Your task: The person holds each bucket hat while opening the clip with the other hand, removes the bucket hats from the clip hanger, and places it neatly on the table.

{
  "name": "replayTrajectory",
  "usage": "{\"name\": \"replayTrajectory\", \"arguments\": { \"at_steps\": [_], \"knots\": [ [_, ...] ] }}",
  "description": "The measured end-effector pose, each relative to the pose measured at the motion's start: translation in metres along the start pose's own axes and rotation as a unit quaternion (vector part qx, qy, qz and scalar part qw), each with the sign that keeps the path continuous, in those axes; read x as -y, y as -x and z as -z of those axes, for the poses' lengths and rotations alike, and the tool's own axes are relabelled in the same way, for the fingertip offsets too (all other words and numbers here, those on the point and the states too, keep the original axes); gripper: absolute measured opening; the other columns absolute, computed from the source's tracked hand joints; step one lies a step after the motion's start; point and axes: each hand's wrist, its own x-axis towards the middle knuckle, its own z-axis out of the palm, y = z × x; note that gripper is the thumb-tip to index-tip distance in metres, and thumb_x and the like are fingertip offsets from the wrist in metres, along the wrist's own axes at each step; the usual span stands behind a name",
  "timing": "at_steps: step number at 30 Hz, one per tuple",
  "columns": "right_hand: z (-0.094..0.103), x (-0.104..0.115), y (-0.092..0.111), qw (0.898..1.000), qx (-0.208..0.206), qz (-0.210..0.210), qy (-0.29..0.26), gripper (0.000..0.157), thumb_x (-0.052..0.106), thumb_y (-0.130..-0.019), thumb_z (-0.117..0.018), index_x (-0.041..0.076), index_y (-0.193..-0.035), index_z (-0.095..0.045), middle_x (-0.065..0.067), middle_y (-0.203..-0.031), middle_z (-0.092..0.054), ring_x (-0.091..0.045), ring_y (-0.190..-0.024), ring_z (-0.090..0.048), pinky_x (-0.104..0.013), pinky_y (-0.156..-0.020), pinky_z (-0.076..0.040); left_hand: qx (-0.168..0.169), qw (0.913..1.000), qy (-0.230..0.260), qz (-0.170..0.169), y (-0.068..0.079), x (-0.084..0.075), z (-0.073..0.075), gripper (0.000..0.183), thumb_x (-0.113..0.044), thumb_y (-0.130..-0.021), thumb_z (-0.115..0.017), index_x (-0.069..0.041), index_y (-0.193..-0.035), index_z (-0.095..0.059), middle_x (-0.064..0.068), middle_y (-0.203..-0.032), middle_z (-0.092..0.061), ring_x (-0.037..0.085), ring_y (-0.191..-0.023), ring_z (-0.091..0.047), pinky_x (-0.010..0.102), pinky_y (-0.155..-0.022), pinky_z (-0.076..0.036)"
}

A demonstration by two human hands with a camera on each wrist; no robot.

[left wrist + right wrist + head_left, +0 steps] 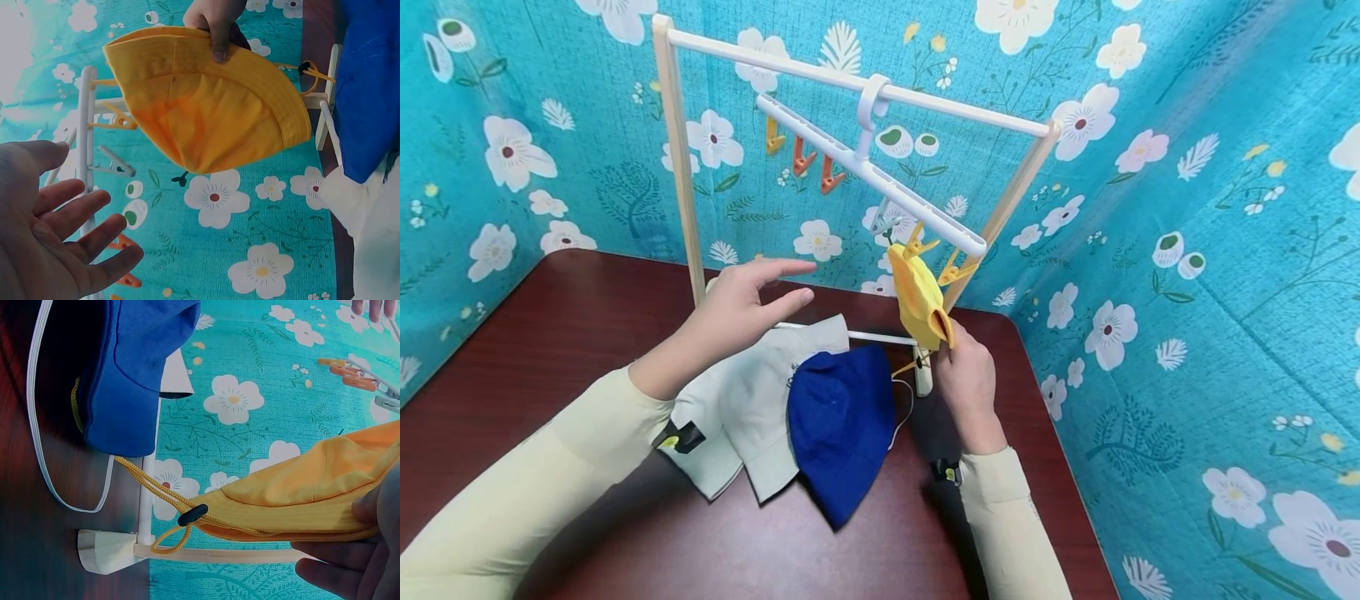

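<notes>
My right hand [970, 375] grips the brim of a yellow bucket hat [916, 292], thumb on one side and fingers on the other. Its yellow cord with a black toggle [192, 515] dangles from the brim. The hat is folded and held up just below the right end of a white clip hanger [925, 212]. Yellow clips [917, 242] hang right beside the hat; whether one bites the fabric I cannot tell. My left hand [741, 300] hovers left of the hat, fingers extended and apart, holding nothing.
The hanger hooks over a wooden rack's top bar [760, 57]. Orange clips [829, 175] and a grey clip [886, 218] hang from it. On the dark table [715, 558] lie a blue bucket hat [842, 417] and pale hats [760, 417]. Floral cloth [1150, 350] surrounds the table.
</notes>
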Motion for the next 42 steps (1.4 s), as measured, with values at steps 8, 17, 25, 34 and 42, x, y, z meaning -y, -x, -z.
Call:
{"name": "replayTrajectory", "arguments": {
  "at_steps": [8, 17, 25, 34, 42],
  "knots": [
    [0.002, -0.003, 0.003, 1.0, 0.007, 0.012, 0.003, 0.03, 0.01, -0.099, -0.064, 0.009, -0.129, -0.068, -0.016, -0.106, -0.076, -0.038, -0.085, -0.073, -0.053, -0.076, -0.06, -0.023, 0.9997, -0.005, 0.004, 0.018, 0.005, 0.011, 0.043, -0.043, -0.1, -0.066, -0.03, -0.14, -0.064, -0.004, -0.141, -0.063, 0.021, -0.14, -0.05, 0.052, -0.101, -0.051],
    [0.006, -0.009, 0.007, 1.0, 0.009, 0.022, 0.0, 0.033, 0.013, -0.1, -0.067, 0.009, -0.132, -0.066, -0.017, -0.109, -0.075, -0.037, -0.086, -0.073, -0.052, -0.081, -0.06, -0.051, 0.9983, -0.016, -0.025, 0.037, 0.014, 0.018, 0.039, -0.034, -0.099, -0.069, -0.029, -0.138, -0.066, -0.004, -0.136, -0.067, 0.019, -0.128, -0.061, 0.048, -0.096, -0.055],
    [0.013, -0.01, 0.01, 1.0, 0.009, 0.028, 0.002, 0.034, 0.015, -0.098, -0.07, 0.011, -0.132, -0.066, -0.016, -0.113, -0.075, -0.036, -0.091, -0.074, -0.051, -0.084, -0.06, -0.064, 0.9965, -0.048, -0.024, 0.054, 0.022, 0.021, 0.041, -0.032, -0.098, -0.072, -0.032, -0.138, -0.065, -0.008, -0.13, -0.068, 0.018, -0.128, -0.06, 0.037, -0.095, -0.052],
    [0.017, -0.013, 0.015, 0.999, -0.003, 0.053, -0.002, 0.037, 0.01, -0.095, -0.073, 0.007, -0.132, -0.066, -0.016, -0.118, -0.074, -0.035, -0.093, -0.074, -0.05, -0.086, -0.059, -0.07, 0.9957, -0.054, -0.028, 0.07, 0.029, 0.018, 0.046, -0.025, -0.094, -0.077, -0.028, -0.139, -0.066, -0.004, -0.138, -0.066, 0.025, -0.141, -0.051, 0.054, -0.107, -0.045],
    [0.023, -0.017, 0.021, 0.998, -0.009, 0.066, -0.004, 0.036, 0.012, -0.097, -0.072, 0.008, -0.132, -0.067, -0.016, -0.118, -0.074, -0.034, -0.096, -0.075, -0.05, -0.086, -0.059, -0.08, 0.9932, -0.071, -0.047, 0.082, 0.04, 0.012, 0.052, -0.021, -0.091, -0.08, -0.027, -0.14, -0.065, -0.005, -0.139, -0.065, 0.016, -0.129, -0.058, 0.01, -0.103, -0.037]
  ]
}}
